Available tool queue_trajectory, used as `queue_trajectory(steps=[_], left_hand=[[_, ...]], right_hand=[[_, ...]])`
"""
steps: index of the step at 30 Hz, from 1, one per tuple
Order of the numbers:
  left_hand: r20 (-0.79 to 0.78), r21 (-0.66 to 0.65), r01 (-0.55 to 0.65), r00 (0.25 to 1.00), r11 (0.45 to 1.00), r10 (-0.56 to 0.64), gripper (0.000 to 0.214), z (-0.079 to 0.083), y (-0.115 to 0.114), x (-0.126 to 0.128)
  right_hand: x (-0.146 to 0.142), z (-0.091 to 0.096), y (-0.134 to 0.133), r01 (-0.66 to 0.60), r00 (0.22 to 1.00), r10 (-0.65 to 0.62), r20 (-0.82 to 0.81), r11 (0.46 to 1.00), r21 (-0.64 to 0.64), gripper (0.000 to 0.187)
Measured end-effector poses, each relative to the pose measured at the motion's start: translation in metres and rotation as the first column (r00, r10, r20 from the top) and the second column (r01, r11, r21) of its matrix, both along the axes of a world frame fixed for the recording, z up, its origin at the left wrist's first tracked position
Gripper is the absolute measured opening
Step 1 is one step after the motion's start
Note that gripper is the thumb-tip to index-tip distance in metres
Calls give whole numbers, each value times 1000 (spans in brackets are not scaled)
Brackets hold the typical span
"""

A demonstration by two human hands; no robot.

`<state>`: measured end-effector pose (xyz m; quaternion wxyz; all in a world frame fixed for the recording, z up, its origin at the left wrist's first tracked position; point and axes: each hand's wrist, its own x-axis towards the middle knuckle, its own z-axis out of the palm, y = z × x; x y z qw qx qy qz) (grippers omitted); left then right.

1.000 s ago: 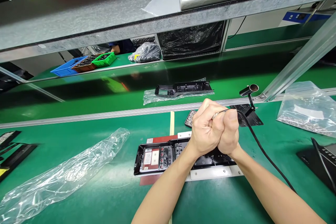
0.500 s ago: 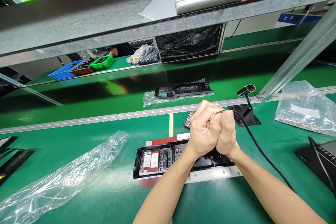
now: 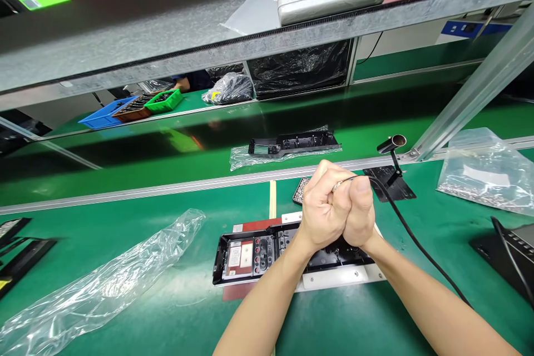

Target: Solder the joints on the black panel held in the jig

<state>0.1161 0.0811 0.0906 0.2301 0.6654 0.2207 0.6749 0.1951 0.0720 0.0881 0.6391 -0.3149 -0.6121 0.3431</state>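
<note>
We have both hands raised over the near middle of the bench, the left hand and the right hand closed and pressed together, both gripping the black cable near its thin end, which runs into the left fist; what the fingers enclose is hidden from us. We judge the step in hand to be working the cable's end between the fingers, and any next move calls for a firm grip and enough slack. Below our hands lies the black housing, its open side up, white strips along its near edge. The cable trails right and toward us, so its slack lies on that side. Far of our knuckles, the screw tray and the black stand sit near and would catch a careless sweep; beyond them the metal rail marks the bench's far edge. We reckon the easiest room is near and left, between the housing and the clear plastic sleeve.
</note>
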Motion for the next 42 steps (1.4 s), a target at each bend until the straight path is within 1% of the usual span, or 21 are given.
queue_trajectory(steps=[8, 13, 18, 22, 30, 36, 42], left_hand=[[-21, 2, -36, 999, 999, 36, 31, 2, -1, 0], [-2, 5, -14, 1000, 1000, 14, 29, 2, -1, 0], [-19, -2, -25, 1000, 1000, 25, 31, 1, -1, 0], [-2, 4, -9, 1000, 1000, 9, 29, 1, -1, 0], [-24, 5, -35, 999, 999, 35, 32, 1, -2, -1], [-1, -3, -3, 1000, 1000, 3, 29, 0, -1, -1], [-17, -7, -25, 1000, 1000, 24, 31, 0, -1, -1]], right_hand=[[0, 1, 0, 3, 1000, -3, 1, 1000, -10, 66], [0, 1, -2, -25, 1000, 25, -13, 999, -20, 65], [0, 0, -2, -19, 1000, 19, -9, 1000, -21, 64], [0, 0, -1, -24, 1000, 24, -11, 1000, -9, 64], [-1, 0, -2, -14, 1000, 13, -9, 999, -34, 64], [0, 0, -2, -14, 1000, 14, -15, 1000, -15, 65], [0, -1, -1, 18, 1000, -18, -7, 999, -26, 65]])
